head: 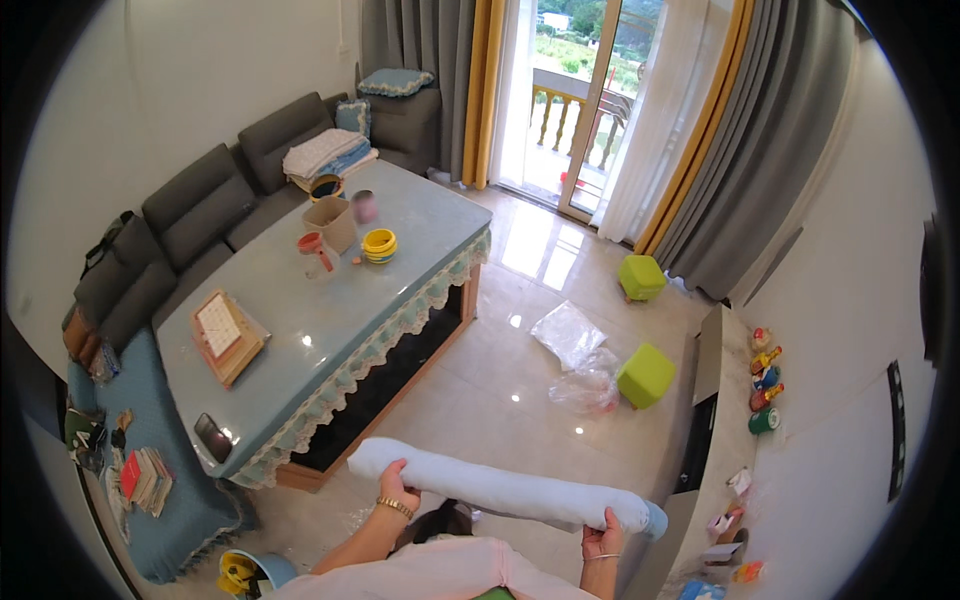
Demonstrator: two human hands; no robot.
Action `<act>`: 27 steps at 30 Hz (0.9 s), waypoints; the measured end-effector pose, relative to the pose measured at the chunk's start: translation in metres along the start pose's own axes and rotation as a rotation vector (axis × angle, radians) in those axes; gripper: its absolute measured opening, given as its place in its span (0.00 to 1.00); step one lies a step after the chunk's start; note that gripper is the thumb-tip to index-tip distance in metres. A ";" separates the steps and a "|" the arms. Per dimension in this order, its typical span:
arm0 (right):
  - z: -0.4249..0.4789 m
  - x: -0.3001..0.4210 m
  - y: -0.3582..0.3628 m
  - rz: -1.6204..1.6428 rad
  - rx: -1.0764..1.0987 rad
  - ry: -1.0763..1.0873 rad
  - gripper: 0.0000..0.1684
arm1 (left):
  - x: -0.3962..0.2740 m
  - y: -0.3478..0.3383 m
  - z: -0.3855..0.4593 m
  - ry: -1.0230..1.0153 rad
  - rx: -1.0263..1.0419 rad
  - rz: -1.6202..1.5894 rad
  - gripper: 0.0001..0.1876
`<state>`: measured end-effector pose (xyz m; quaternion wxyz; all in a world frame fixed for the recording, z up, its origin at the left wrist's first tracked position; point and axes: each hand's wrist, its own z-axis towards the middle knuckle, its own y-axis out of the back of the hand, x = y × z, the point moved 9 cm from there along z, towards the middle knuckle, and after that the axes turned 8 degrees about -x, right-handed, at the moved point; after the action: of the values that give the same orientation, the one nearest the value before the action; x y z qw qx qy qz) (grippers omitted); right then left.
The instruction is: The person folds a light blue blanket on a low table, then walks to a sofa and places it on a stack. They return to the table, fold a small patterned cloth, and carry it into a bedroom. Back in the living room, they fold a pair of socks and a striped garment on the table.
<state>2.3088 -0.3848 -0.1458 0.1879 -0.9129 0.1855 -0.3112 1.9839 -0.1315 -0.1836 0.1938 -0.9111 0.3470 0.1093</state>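
Observation:
A long roll of pale, soft fabric (502,484) is held out level in front of my body, above the tiled floor. My left hand (399,487) grips its underside near the left end, the thumb lying on the front; a gold-coloured bracelet is on that wrist. Towards the right end, my right hand (604,534) holds the roll from below, with a thin band on the wrist. The roll's right tip (656,520) shows a light blue layer. What the fingers do behind the roll is hidden.
To the left stands a long table (277,300) with a lace-edged cover, beside a grey sofa (199,206). Clear plastic bags (574,337) lie on the floor near two green stools (646,375). A low cabinet (724,375) runs along the right wall. A bucket (277,571) stands at lower left.

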 end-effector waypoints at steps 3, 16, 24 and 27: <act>0.016 0.031 -0.049 0.024 -0.041 0.105 0.17 | 0.014 -0.087 0.008 0.036 0.045 0.040 0.17; 0.243 0.110 -0.245 0.069 -0.029 0.114 0.18 | 0.079 -0.413 0.088 0.123 0.148 0.123 0.15; 0.367 0.141 -0.443 -0.059 0.075 0.028 0.19 | 0.065 -0.571 0.136 0.026 0.156 -0.074 0.19; 0.397 0.144 -0.525 -0.097 0.150 0.055 0.18 | 0.057 -0.633 0.146 0.074 0.179 -0.131 0.20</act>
<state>2.7848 0.0912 -0.1251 0.2350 -0.8953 0.1223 -0.3580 2.4429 0.3308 -0.1586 0.2683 -0.9142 0.3021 0.0315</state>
